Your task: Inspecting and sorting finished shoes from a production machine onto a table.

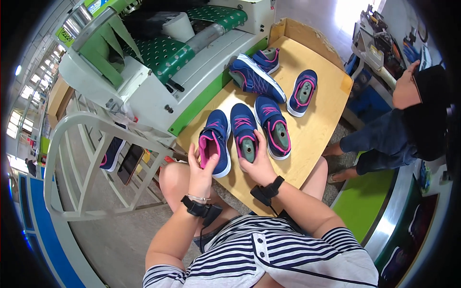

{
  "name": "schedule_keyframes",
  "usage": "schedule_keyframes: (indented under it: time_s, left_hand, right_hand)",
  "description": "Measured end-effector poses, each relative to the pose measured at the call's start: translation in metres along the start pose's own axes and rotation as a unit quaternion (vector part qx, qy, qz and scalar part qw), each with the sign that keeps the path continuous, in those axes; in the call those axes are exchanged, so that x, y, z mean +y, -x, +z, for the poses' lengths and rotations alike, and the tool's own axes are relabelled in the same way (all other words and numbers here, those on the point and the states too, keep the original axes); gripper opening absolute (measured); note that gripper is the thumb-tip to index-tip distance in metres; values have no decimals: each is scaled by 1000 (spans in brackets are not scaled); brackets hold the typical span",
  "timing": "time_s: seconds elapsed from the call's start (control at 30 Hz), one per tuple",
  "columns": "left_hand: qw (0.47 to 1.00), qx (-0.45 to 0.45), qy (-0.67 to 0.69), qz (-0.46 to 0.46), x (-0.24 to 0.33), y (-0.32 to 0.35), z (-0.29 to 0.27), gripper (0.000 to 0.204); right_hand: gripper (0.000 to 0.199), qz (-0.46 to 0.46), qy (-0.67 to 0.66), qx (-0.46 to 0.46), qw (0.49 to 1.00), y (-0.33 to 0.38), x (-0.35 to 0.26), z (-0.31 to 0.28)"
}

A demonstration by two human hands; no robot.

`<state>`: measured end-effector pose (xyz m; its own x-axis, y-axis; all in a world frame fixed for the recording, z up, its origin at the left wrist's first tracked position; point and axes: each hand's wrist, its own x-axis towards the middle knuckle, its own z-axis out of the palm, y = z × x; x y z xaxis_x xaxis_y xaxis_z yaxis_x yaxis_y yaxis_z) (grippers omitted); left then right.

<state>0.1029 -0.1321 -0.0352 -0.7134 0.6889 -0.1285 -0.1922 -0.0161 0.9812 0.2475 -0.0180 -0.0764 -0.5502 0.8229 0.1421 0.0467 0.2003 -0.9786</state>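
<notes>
Left hand [200,172] is gripping the unfilled blue shoe [219,126] around its collar, right hand [260,166] is clasping the last-filled shoe [241,116]; light pressure should be keeping both collars uncreased.

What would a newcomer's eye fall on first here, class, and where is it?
Probably the navy, pink-lined shoe in the left hand and the matching shoe with a grey-green insert in the right hand, side by side at the picture's centre. Next come the perforated green belt on the machine at upper left and a co-worker standing at the right.
</notes>
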Motion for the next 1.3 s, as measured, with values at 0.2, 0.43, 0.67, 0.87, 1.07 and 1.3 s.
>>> schedule_keyframes:
  time_s: [0.2,0.43,0.67,0.87,1.07,1.3]
  left_hand:
    - [972,-74,-165,-151,2,-9,-12,71]
    - [877,-116,-455,105,33,-32,-10,45]
    - [944,-98,-234,212,160,-82,-8,36]
    - [835,88,-354,413,227,-153,37,31]
    - [722,210,-560,349,213,-254,46,39]
    - [793,139,-412,426,193,-202,50,45]
  right_hand:
    - [80,-14,114,-4,993,16,-6,-22]
    - [78,31,14,22,999,13,-11,-25]
    - [69,179,-412,41,893,-32,-84,-75]
    - [57,-82,-197,73,974,-208,-143,-89]
    - [76,-156,239,16,958,-417,-136,-56]
    - [73,-206,276,-110,932,-377,-108,-73]
